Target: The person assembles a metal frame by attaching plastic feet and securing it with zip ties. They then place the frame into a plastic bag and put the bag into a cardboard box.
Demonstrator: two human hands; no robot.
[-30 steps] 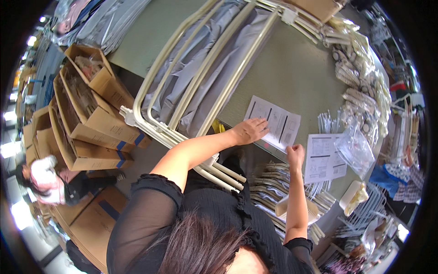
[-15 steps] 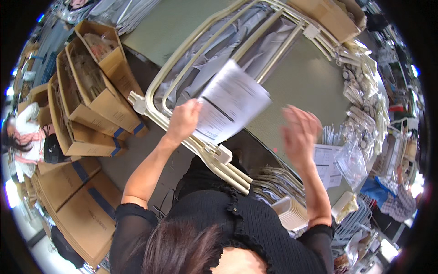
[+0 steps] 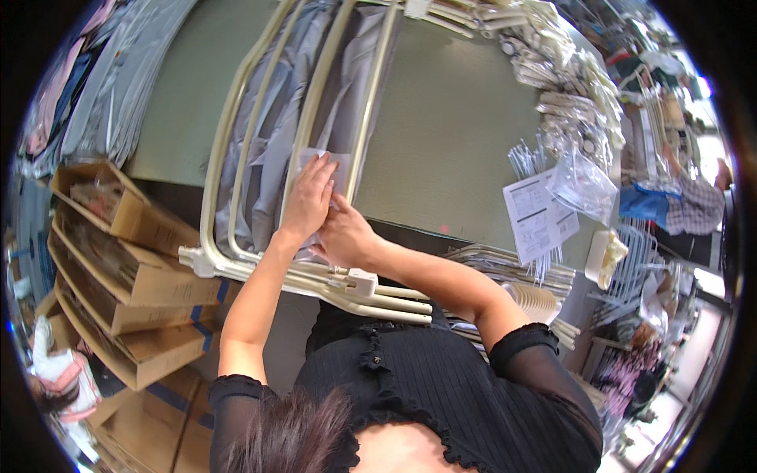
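Stretching across the workroom, a green table (image 3: 457, 134) is carrying most of the things in view. Open boxes (image 3: 169, 280) are leaning in a row off its left side, and a co-worker (image 3: 67, 382) is showing beyond them near the left rim. On the table a cream tube frame (image 3: 211, 173) is lying, its near end overhanging the edge toward the person, with grey cloth (image 3: 280, 118) sagging between its bars. More cloth (image 3: 126, 87) is lying stacked at the upper left. Wrapped parts (image 3: 576, 118) are piling up along the right side, while stacked tubes (image 3: 489, 256) are standing below the near edge, with nested trays (image 3: 535, 303) sitting beside them. Over the frame both hands are meeting: the left hand (image 3: 310, 197) is reaching forward, its fingers extending straight and close together, and the right hand (image 3: 347, 234) is pressing in just beside it with its fingers curling; whether these are gripping anything, one cannot tell. Off to the right, a printed sheet (image 3: 536, 209) is lying partly under a clear bag (image 3: 587, 185). Beneath the left fingertips, a pale sheet (image 3: 341, 164) is resting over the cloth between two bars, mostly hiding behind the hands.
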